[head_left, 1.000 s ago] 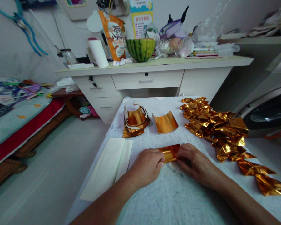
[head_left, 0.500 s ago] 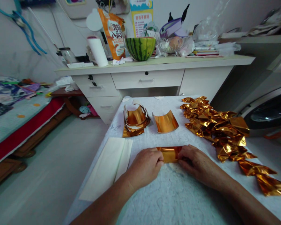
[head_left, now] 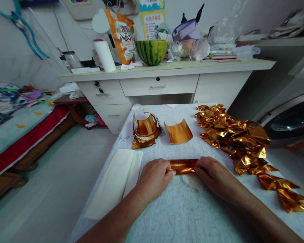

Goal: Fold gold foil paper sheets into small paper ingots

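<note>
A copper-coloured foil strip (head_left: 183, 164) spans the two hands, low at the cloth-covered surface (head_left: 190, 216). The left hand (head_left: 155, 175) has its grip pinched on one end, the right hand (head_left: 212, 171) on the other. It looks light and slick (probably quick to crease), best held by the ends. Beyond sit a curled sheet (head_left: 179, 133) and curled stack (head_left: 146, 127); folded foil pieces (head_left: 234, 135) lie rightward, white paper (head_left: 110, 185) leftward, none blocking.

You had one held foil (head_left: 183, 166), one loose sheet (head_left: 179, 133), one stack (head_left: 146, 126), one melon (head_left: 151, 53) and at least six folded pieces (head_left: 295, 200).
</note>
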Demonstrator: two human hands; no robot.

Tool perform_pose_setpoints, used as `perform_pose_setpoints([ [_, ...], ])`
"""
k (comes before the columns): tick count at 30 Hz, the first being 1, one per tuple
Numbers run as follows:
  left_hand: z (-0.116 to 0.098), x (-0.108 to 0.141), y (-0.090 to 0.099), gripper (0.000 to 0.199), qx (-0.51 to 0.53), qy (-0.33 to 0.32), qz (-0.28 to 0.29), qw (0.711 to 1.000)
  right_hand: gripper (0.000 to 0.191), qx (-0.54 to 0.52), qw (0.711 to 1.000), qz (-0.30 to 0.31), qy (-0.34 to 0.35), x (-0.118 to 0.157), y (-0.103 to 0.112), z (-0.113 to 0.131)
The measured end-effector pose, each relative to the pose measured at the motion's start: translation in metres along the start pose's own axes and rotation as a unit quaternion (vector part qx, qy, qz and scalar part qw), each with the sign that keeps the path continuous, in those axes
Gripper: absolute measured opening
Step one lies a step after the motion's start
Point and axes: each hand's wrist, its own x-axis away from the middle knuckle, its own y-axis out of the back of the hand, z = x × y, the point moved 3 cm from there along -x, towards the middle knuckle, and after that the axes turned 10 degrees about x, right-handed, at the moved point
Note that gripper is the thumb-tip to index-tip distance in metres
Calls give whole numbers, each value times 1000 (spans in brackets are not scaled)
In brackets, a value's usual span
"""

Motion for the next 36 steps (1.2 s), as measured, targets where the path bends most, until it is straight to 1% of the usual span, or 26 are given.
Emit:
perform_pose_setpoints([
  [4,3,0,-2,15,1,1,-6,1000,22,11,1000,-4,-10,1,0,-2],
  [9,3,-1,-3,17,-11,-18,-5,1000,18,33,999,-6,-35,1,-2,-4],
  [12,4,-2,-3,15,-16,-21,-4,1000,18,46,998,-3,-47,1,-3,-4],
  [17,4,0,-4,13,-20,-13,-17,1000,18,51,998,-15,-45,0,-5,-6],
  [22,0,1,-2,15,-29,1,-10,1000,19,56,997,-20,-43,1,-7,-7],
  [26,-2,0,-2,17,-50,2,1,999,20,60,997,-17,-38,1,-8,-6],
  [36,-7,2,-5,16,-107,10,-4,994,19,78,996,-15,-45,0,-7,-4],
])
